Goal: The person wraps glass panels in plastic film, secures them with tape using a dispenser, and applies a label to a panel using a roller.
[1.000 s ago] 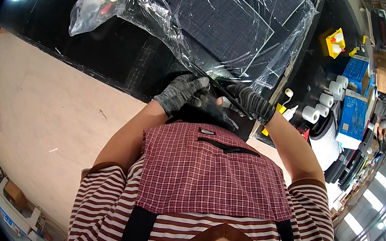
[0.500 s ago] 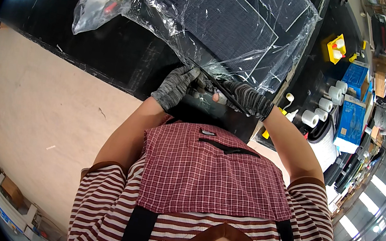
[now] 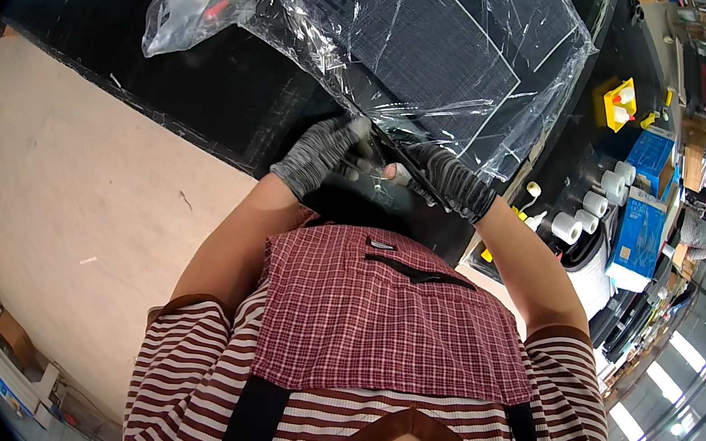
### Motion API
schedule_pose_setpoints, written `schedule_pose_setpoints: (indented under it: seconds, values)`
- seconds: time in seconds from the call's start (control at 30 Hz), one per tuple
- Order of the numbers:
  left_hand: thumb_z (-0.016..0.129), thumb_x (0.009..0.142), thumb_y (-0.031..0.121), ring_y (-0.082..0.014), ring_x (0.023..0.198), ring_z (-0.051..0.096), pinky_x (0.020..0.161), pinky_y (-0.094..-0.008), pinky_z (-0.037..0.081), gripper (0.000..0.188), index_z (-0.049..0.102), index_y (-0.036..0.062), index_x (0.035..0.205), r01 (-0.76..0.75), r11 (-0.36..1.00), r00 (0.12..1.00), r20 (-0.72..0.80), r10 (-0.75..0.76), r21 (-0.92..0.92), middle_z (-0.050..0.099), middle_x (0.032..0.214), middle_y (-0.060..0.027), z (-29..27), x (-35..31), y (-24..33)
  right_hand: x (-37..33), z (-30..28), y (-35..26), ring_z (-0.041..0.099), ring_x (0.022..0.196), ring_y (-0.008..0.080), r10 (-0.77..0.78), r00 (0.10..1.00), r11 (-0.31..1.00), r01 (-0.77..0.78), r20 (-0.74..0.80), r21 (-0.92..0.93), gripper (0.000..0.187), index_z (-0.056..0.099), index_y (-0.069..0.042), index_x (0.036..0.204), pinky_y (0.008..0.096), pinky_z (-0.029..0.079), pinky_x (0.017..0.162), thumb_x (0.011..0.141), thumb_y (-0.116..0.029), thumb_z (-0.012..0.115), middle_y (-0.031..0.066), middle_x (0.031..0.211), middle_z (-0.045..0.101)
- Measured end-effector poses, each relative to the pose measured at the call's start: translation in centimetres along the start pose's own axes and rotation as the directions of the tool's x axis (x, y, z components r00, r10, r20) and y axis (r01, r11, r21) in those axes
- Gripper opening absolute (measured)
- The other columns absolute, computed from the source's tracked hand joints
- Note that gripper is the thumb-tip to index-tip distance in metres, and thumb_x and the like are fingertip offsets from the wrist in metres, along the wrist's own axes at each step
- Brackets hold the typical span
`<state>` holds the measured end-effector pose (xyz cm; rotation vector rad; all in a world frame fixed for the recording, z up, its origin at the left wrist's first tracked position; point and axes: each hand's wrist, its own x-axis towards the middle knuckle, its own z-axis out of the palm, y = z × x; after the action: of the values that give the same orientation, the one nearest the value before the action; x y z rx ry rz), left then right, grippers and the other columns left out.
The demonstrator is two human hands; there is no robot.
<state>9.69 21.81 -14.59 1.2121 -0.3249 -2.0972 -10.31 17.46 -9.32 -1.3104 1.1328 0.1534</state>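
A dark mat (image 3: pixel 414 56) with pale border lines lies on the table inside crinkled clear plastic film (image 3: pixel 327 57). My left hand (image 3: pixel 319 153), in a grey striped knit glove, is at the front edge of the film. Its fingers are bent in, and what they pinch is too small to tell. My right hand (image 3: pixel 455 181), gloved alike with a bare fingertip showing, is closed round a long thin black tool (image 3: pixel 411 167). The tool slants from the film's edge down toward my right wrist. Its exact kind is hidden by the hand.
A clear bag (image 3: pixel 197 10) with a red item inside lies left of the film on the black table (image 3: pixel 207 98). To the right are a yellow bin (image 3: pixel 619 103), several white rolls (image 3: pixel 595 204) and blue boxes (image 3: pixel 637 240). Pale floor (image 3: pixel 117 213) shows at the left.
My left hand has shifted slightly down and left, its fingers a little looser. My right hand stays round the black tool. The whole view has shifted slightly.
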Motion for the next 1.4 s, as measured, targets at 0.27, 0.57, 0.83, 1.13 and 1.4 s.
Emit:
schedule_pose_setpoints:
  seconds: [0.27,0.57,0.83,1.13,1.4]
  values:
    - [0.051,0.092,0.023,-0.0152,0.067,0.060,0.054,-0.0233,0.047,0.020,0.059,0.0045,0.089,-0.121,0.993,0.991,-0.052,0.121,0.011,0.061,0.077,-0.0048,-2.2,0.7,1.2,-0.5,0.0,-2.0,0.055,0.078,0.0115,-0.117,0.993,0.993,0.117,0.000,-0.031,0.076,0.048,-0.009,0.126,0.0231,0.046,0.067,0.073,-0.060,0.064,0.0033,0.093,0.059]
    - [0.051,0.092,0.020,-0.0162,0.066,0.059,0.055,-0.0246,0.047,0.020,0.059,0.0019,0.088,-0.217,0.975,0.975,0.046,0.219,-0.043,0.060,0.078,-0.0065,-3.2,1.1,-0.2,0.0,-0.3,-3.2,0.050,0.055,0.0077,0.148,0.983,0.983,-0.158,0.109,0.092,0.091,0.044,-0.010,0.130,0.0176,0.041,0.046,0.065,-0.070,0.064,0.0006,0.078,0.054]
    - [0.050,0.093,0.018,-0.0166,0.069,0.060,0.059,-0.0260,0.048,0.019,0.057,0.0012,0.091,-0.231,0.971,0.967,0.095,0.235,-0.054,0.060,0.077,-0.0074,-3.5,1.0,0.0,2.8,0.0,-1.1,0.055,0.073,0.0156,0.045,0.994,0.998,-0.040,0.100,-0.051,0.072,0.055,-0.008,0.113,0.0294,0.046,0.064,0.072,-0.066,0.059,0.0063,0.083,0.056]
    - [0.053,0.091,0.026,-0.0150,0.066,0.061,0.052,-0.0235,0.050,0.023,0.056,0.0036,0.094,-0.106,0.992,0.989,-0.112,0.099,-0.064,0.059,0.078,-0.0047,-4.5,-0.2,4.3,3.7,0.3,-1.8,0.056,0.073,0.0161,0.058,0.996,0.991,-0.049,0.071,-0.125,0.071,0.056,-0.006,0.108,0.0309,0.048,0.064,0.072,-0.067,0.060,0.0052,0.080,0.056]
    - [0.051,0.092,0.026,-0.0158,0.063,0.059,0.052,-0.0230,0.047,0.024,0.057,0.0037,0.087,-0.229,0.970,0.973,-0.039,0.226,-0.080,0.060,0.075,-0.0057,-6.1,1.0,2.9,7.4,0.9,0.3,0.052,0.093,0.0184,-0.192,0.981,0.955,0.192,0.023,-0.226,0.071,0.050,-0.008,0.121,0.0340,0.044,0.082,0.075,-0.060,0.062,0.0075,0.096,0.055]
